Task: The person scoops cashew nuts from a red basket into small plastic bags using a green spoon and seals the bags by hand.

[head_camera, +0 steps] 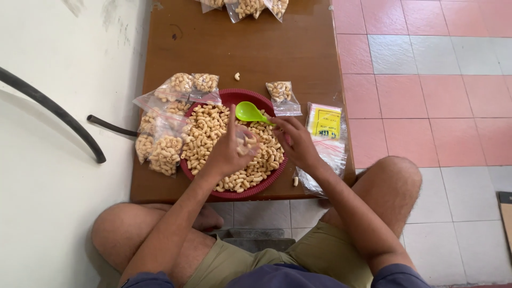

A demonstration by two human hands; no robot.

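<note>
The right hand (298,144) is gripping the handle of a green spoon (250,112), fingers closed round it. The spoon's long axis is running from that hand up and to the left, its bowl lying over the far part of the red tray (234,97) of snacks (208,133). The left hand (230,149) is holding a small clear bag (246,143) pinched between fingers and thumb, just over the middle of the tray. The bag is lying below and slightly left of the spoon bowl, nearly touching the right hand. Filled bags (165,133) are lying to the left on the table (256,48).
</note>
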